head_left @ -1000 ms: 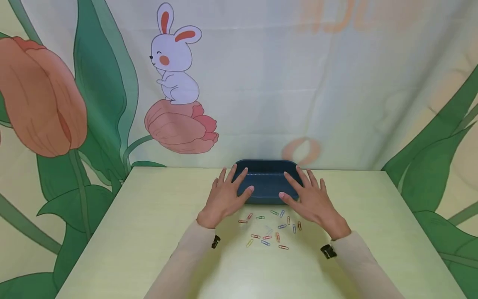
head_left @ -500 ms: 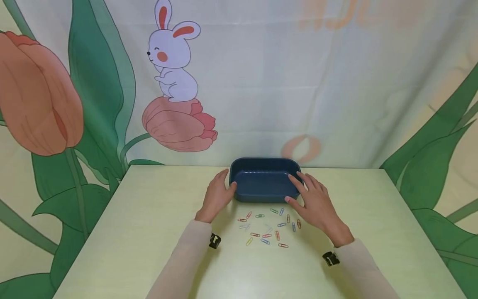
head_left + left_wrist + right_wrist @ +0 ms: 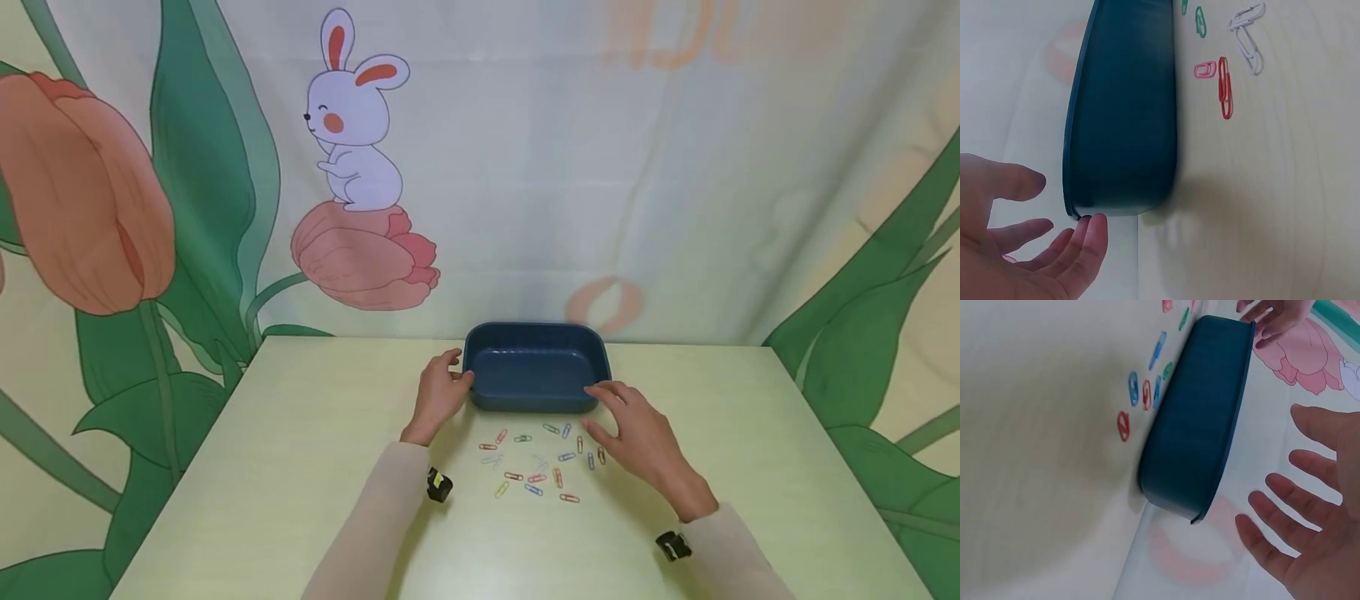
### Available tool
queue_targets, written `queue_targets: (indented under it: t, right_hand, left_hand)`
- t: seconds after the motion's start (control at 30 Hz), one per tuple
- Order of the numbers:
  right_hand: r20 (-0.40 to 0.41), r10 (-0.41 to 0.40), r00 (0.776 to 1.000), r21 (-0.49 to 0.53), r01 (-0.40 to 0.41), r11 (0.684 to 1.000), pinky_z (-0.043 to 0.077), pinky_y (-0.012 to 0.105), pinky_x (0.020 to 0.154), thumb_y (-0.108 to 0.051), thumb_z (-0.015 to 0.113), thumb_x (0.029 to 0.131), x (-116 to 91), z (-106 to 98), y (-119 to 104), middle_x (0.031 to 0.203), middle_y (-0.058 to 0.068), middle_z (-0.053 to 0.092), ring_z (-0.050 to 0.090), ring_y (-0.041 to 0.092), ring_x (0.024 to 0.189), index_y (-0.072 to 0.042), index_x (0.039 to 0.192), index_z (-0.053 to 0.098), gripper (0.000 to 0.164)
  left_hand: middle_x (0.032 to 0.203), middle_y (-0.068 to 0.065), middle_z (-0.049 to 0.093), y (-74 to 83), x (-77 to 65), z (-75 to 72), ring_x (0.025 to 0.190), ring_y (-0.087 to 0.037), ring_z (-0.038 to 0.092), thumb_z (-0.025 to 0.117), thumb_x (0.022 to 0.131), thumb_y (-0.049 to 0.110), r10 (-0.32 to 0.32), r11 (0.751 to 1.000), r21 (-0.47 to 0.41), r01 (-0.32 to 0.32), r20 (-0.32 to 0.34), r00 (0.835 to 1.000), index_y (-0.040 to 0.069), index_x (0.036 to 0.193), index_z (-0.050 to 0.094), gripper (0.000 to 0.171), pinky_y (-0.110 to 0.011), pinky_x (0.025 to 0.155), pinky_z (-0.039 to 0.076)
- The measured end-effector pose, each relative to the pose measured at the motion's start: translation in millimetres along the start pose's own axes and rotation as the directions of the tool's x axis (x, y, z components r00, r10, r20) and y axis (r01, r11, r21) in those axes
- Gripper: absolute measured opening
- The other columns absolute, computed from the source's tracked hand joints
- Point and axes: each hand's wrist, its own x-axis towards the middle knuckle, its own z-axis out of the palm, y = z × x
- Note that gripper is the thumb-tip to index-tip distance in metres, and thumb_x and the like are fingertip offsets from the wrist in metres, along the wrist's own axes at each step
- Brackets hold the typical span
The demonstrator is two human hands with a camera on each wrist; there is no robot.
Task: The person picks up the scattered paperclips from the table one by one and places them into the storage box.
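A dark blue, rounded rectangular tray [image 3: 536, 373] stands at the back of the table. My left hand [image 3: 441, 392] is at its left end; in the left wrist view the fingertips [image 3: 1096, 228] touch the end wall below the rim, while the thumb stays apart. My right hand [image 3: 637, 433] is near the tray's front right corner, fingers spread; the right wrist view shows a gap between those fingers and the tray wall [image 3: 1194, 412]. In front of the tray lie several scattered paper clips, among them a red paper clip [image 3: 1225, 87] and a yellow paper clip [image 3: 502, 490].
The pale table [image 3: 315, 467] reaches back to a printed curtain [image 3: 510, 183] with a rabbit and tulips, close behind the tray. Small black devices [image 3: 439, 484] are worn at both wrists. White paper clips [image 3: 1247, 40] lie left of the coloured ones.
Both hands were spread over the tray's sides. My left hand has moved out to its left end. My right hand has drawn back toward the front right corner. The paper clips stay put.
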Motion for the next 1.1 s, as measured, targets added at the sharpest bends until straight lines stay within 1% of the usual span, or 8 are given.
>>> queue_targets:
  t: [0.17, 0.37, 0.47, 0.6, 0.7, 0.83, 0.97, 1.1]
  right_hand:
    - [-0.003, 0.027, 1.000, 0.027, -0.027, 0.999, 0.056, 0.045, 0.082, -0.034, 0.073, 0.088, -6, 7, 1, 0.124, 0.005, 0.065, 0.065, 0.026, 0.110, -0.015, 0.125, 0.065, 0.042]
    - [0.049, 0.083, 0.995, 0.085, -0.087, 0.993, 0.056, 0.039, 0.075, -0.029, 0.077, 0.084, -12, 13, 1, 0.119, 0.003, 0.068, 0.068, 0.024, 0.099, -0.014, 0.119, 0.067, 0.039]
    - [0.080, 0.095, 0.992, 0.101, -0.103, 0.990, 0.056, 0.037, 0.074, -0.028, 0.077, 0.085, -13, 16, 4, 0.118, 0.003, 0.068, 0.068, 0.024, 0.098, -0.013, 0.119, 0.067, 0.039]
    - [0.118, 0.108, 0.987, 0.112, -0.121, 0.986, 0.056, 0.038, 0.077, -0.027, 0.076, 0.085, -15, 17, 7, 0.117, 0.005, 0.068, 0.068, 0.025, 0.100, -0.012, 0.120, 0.067, 0.039]
    - [0.153, 0.132, 0.979, 0.113, -0.150, 0.982, 0.056, 0.041, 0.080, -0.027, 0.076, 0.086, -15, 19, 10, 0.118, 0.005, 0.067, 0.067, 0.025, 0.101, -0.012, 0.122, 0.066, 0.041]
    - [0.195, 0.173, 0.965, 0.116, -0.198, 0.973, 0.055, 0.044, 0.083, -0.026, 0.075, 0.086, -15, 21, 13, 0.121, 0.006, 0.067, 0.066, 0.027, 0.104, -0.012, 0.124, 0.066, 0.042]
    - [0.220, 0.201, 0.955, 0.108, -0.228, 0.968, 0.054, 0.045, 0.084, -0.026, 0.076, 0.086, -15, 21, 16, 0.121, 0.007, 0.067, 0.066, 0.027, 0.103, -0.012, 0.124, 0.065, 0.042]
    - [0.243, 0.235, 0.941, 0.096, -0.264, 0.960, 0.054, 0.043, 0.081, -0.026, 0.077, 0.085, -14, 21, 18, 0.117, 0.007, 0.068, 0.065, 0.024, 0.099, -0.010, 0.123, 0.066, 0.042]
  left_hand:
    - [0.123, -0.022, 0.062, -1.5, 5.4, 1.5, 0.103, -0.031, 0.068, 0.064, 0.091, 0.013, -0.046, 0.999, -0.007, 0.046, -0.008, 0.999, 0.000, 0.136, 0.054, 0.048, -0.044, 0.088, 0.055]
    - [0.118, -0.020, 0.065, -3.0, 9.2, 2.9, 0.104, -0.031, 0.067, 0.064, 0.091, 0.012, -0.115, 0.992, -0.047, 0.115, 0.010, 0.993, 0.002, 0.137, 0.055, 0.047, -0.041, 0.083, 0.056]
    - [0.116, -0.019, 0.065, -4.5, 10.1, 4.4, 0.102, -0.029, 0.067, 0.063, 0.091, 0.010, -0.145, 0.986, -0.077, 0.146, 0.021, 0.989, 0.004, 0.137, 0.055, 0.048, -0.037, 0.079, 0.056]
    - [0.113, -0.017, 0.064, -6.2, 11.7, 5.7, 0.093, -0.026, 0.066, 0.062, 0.090, 0.007, -0.187, 0.973, -0.132, 0.190, 0.035, 0.982, 0.004, 0.138, 0.054, 0.048, -0.030, 0.071, 0.056]
    - [0.112, -0.018, 0.063, -7.8, 12.3, 6.6, 0.085, -0.028, 0.067, 0.061, 0.090, 0.004, -0.220, 0.954, -0.198, 0.226, 0.052, 0.974, 0.002, 0.137, 0.055, 0.048, -0.031, 0.069, 0.057]
    - [0.107, -0.016, 0.059, -9.8, 13.8, 6.8, 0.079, -0.030, 0.067, 0.061, 0.089, -0.001, -0.258, 0.910, -0.315, 0.270, 0.081, 0.963, 0.000, 0.135, 0.056, 0.046, -0.043, 0.078, 0.058]
    - [0.103, -0.012, 0.057, -10.8, 15.1, 5.7, 0.075, -0.020, 0.063, 0.060, 0.090, -0.003, -0.294, 0.861, -0.399, 0.316, 0.117, 0.949, -0.001, 0.135, 0.056, 0.045, -0.048, 0.087, 0.056]
    - [0.109, -0.015, 0.058, -11.7, 16.6, 4.1, 0.079, -0.016, 0.061, 0.059, 0.091, -0.002, -0.306, 0.835, -0.432, 0.340, 0.148, 0.940, -0.001, 0.136, 0.055, 0.045, -0.045, 0.090, 0.056]
